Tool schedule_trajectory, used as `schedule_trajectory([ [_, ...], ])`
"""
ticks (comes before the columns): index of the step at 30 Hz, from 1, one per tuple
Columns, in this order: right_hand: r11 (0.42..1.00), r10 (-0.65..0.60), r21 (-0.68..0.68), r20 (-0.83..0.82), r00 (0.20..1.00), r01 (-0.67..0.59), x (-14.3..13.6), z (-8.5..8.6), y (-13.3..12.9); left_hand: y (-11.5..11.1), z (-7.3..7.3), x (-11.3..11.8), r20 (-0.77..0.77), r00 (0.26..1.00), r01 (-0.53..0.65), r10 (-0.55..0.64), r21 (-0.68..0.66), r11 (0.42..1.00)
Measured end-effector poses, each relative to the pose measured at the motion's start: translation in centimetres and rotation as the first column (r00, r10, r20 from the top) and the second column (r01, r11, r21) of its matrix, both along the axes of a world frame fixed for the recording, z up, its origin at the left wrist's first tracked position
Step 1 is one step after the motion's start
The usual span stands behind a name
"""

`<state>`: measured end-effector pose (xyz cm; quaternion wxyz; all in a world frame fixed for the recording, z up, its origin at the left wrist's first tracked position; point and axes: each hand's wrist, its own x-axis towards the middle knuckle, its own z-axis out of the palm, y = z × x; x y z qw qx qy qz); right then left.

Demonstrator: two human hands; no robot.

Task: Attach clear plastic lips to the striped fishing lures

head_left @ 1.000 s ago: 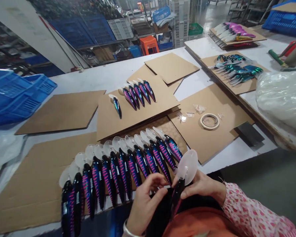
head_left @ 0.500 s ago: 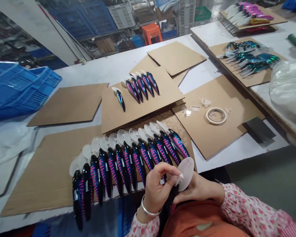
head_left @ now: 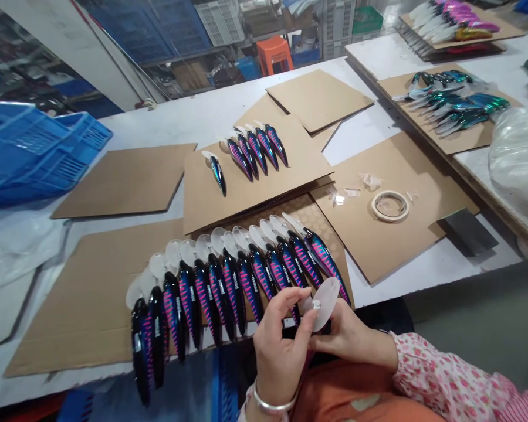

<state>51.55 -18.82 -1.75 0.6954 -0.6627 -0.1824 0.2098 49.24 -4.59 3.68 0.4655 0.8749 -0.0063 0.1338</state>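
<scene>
My left hand point(head_left: 284, 337), with a silver bangle at the wrist, pinches the clear oval lip point(head_left: 326, 303) of a fishing lure near a small white bit on it. Behind the lip, my right hand point(head_left: 354, 337) is wrapped round the lure's body, which is mostly hidden by my hands. Just beyond my hands, a slanting row of dark lures with pink and blue stripes point(head_left: 206, 302) lies side by side on cardboard, clear lips pointing away from me.
Several smaller lures point(head_left: 257, 149) lie on a cardboard sheet point(head_left: 202, 205) further back. A tape roll point(head_left: 389, 206) and clear scraps sit on cardboard at right, near a dark block point(head_left: 467, 232). Blue crates point(head_left: 35, 152) stand left; green lures point(head_left: 462, 99) lie on the raised right-hand table.
My left hand has moved slightly up with its fingers further round the lip. The held lip is tilted more to the side. The view has shifted slightly.
</scene>
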Motion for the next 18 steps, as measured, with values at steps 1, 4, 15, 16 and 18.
schedule_trajectory([
  [1,1.0,-0.022,-0.005,0.027,0.999,0.022,-0.2,-0.2,0.0,-0.1,-0.1,0.0,-0.019,1.0,-0.016,0.015,-0.034,0.999],
  [4,0.995,-0.084,-0.035,0.122,0.989,0.089,-0.6,-0.9,0.0,-0.4,-0.3,-0.3,-0.052,0.998,-0.042,0.037,-0.091,0.995],
  [15,0.989,-0.055,-0.112,0.297,0.953,0.092,-0.4,-1.0,0.3,-0.2,0.2,-0.6,0.265,0.956,0.059,-0.127,0.251,0.966],
  [16,0.989,-0.046,-0.118,0.312,0.949,0.087,-0.3,-1.0,0.3,0.0,0.3,-0.5,0.284,0.946,0.075,-0.156,0.275,0.959],
  [18,0.991,-0.018,-0.121,0.321,0.947,0.06,0.0,-1.0,0.4,0.3,0.4,-0.3,0.32,0.922,0.106,-0.217,0.331,0.938],
])
